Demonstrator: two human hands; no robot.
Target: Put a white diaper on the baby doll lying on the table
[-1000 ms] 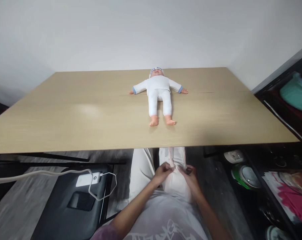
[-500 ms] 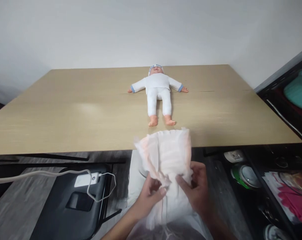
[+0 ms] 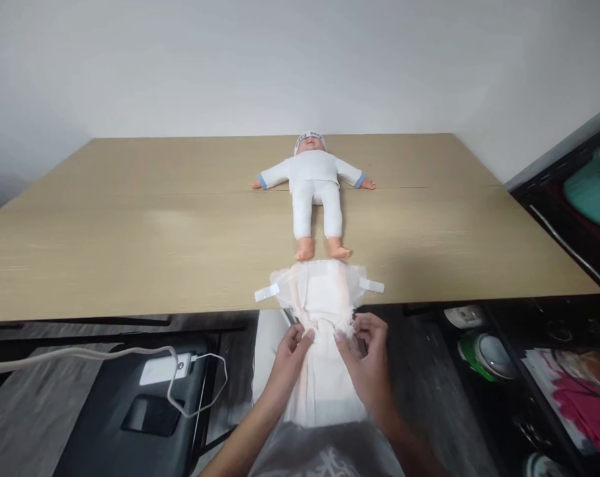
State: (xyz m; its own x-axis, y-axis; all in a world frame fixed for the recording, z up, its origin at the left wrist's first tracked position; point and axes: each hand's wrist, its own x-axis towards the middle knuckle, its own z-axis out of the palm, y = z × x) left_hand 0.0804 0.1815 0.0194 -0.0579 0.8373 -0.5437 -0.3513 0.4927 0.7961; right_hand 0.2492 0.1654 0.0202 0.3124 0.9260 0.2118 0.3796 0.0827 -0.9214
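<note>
- A wood-toned table [image 3: 131, 258] spans the scene, its far edge against a plain pale wall [image 3: 280, 66]; a thin dark seam line runs across the top, and a soft glare lies left of centre.
- A baby doll [image 3: 316, 165] lies face up at mid-table, arms spread, feet toward the near edge, in white clothes with blue cuffs and a printed cap.
- An unfolded disposable diaper [image 3: 330, 394] spans the near edge: its far end lies over the tabletop just short of the doll's feet, tabs spread left and right, its near end over the person's lap.
- The left hand [image 3: 291, 361] pinches the diaper's left side at mid-length; the right hand [image 3: 370, 358] grips the right side opposite.
- At near left, a black padded seat [image 3: 101, 424] bears a white power bank [image 3: 151, 372] with a white cable [image 3: 208, 405], and a dark smartphone [image 3: 151, 415].
- Grey streaked flooring [image 3: 16, 424] shows below.
- On the right, a dark shelf unit holds a green-banded container [image 3: 493, 356], bright pink cloth [image 3: 585, 411] and, farther, a teal item [image 3: 595, 192].
</note>
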